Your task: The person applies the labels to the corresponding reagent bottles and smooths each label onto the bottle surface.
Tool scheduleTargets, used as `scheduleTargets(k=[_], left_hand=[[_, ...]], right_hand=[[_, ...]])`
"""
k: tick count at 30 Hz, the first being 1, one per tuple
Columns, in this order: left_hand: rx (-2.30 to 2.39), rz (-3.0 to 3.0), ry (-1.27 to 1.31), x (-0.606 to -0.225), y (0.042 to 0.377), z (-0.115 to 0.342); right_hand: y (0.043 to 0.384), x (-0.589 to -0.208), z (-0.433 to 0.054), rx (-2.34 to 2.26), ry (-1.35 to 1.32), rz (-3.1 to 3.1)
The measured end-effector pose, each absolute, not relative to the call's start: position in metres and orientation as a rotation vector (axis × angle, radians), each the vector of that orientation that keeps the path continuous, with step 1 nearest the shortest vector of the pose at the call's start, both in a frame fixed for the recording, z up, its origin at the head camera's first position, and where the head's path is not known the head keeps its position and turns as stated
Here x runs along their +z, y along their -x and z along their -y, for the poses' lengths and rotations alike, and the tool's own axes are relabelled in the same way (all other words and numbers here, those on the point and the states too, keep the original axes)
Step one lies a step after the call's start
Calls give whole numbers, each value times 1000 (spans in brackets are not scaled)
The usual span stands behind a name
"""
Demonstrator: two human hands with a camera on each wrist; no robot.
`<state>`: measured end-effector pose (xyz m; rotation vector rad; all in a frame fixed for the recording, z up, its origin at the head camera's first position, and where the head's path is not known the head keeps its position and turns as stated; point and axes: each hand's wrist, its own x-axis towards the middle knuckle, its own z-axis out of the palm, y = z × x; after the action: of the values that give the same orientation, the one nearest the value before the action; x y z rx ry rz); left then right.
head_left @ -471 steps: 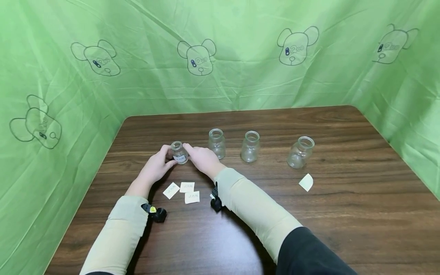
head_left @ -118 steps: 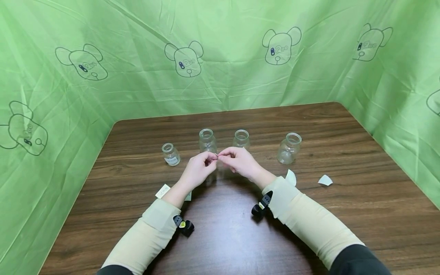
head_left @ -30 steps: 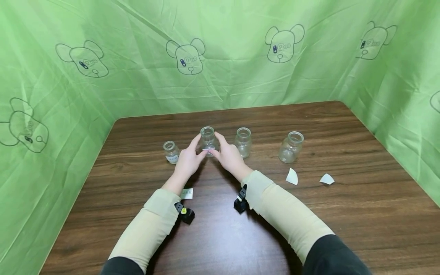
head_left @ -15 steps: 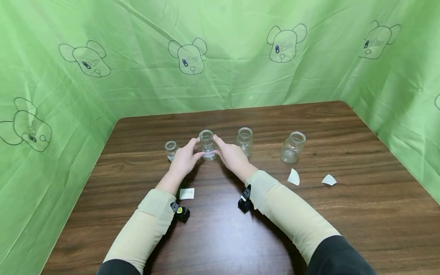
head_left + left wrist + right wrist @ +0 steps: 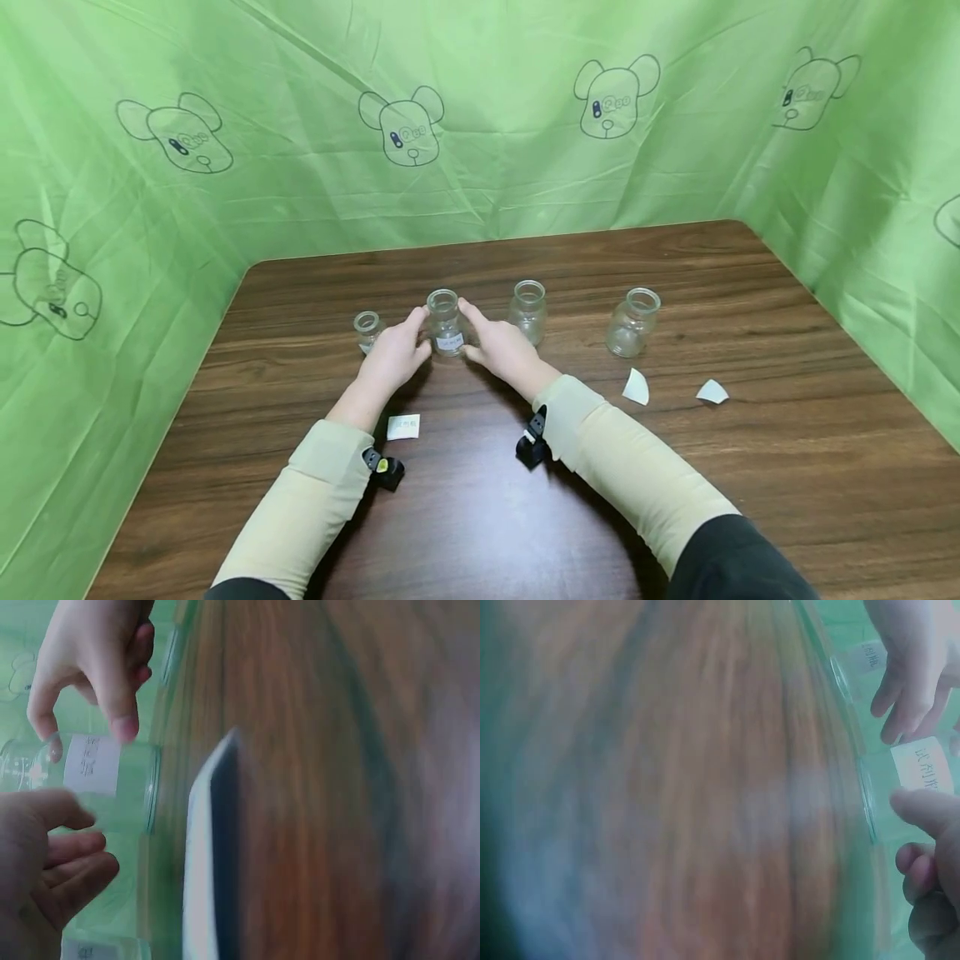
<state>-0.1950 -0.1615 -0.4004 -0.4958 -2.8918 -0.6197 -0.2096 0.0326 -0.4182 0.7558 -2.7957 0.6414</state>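
Observation:
A clear glass reagent bottle [image 5: 447, 325] stands upright between my two hands, a white label [image 5: 450, 342] with Chinese characters facing me on its lower side. My right hand [image 5: 504, 350] holds it from the right; its thumb [image 5: 122, 724] lies against the glass, and the forefinger reaches the neck. On the other side, my left hand [image 5: 393, 354] has its forefinger at the shoulder and its thumb spread beside the glass. The smaller labelled bottle [image 5: 367, 323] stands partly hidden behind the left hand. Another printed label [image 5: 403, 427] lies by the left wrist.
Two more clear bottles, one just right of my right hand [image 5: 528, 312] and a wider one [image 5: 633, 322] farther right, stand on the brown wooden table [image 5: 750, 333]. Two white paper scraps [image 5: 636, 387] lie at the right. Green cloth [image 5: 495, 167] walls the back and sides.
Earlier the hands were on the smaller bottle, then pinched something small. A second scrap appeared. Since a second ago, the middle bottle, now labelled, shifted slightly towards me and left; the thumbs moved off its label.

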Motion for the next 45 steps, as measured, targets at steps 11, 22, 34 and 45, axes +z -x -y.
scheduleTargets(k=[11,22,34,45], left_hand=[[-765,2899,490,-409,199,156],[-759,2904,526,-413,199,165],[-805,2940,452,-412,194,170],[-976,2900,409,-413,175,183]], right_hand=[[209,-422,-28,625,-695,2795],[210,-427,-34,656,-756,2718],[211,-430,-38,793,-720,2753],[195,-426,-52,920,-756,2771]])
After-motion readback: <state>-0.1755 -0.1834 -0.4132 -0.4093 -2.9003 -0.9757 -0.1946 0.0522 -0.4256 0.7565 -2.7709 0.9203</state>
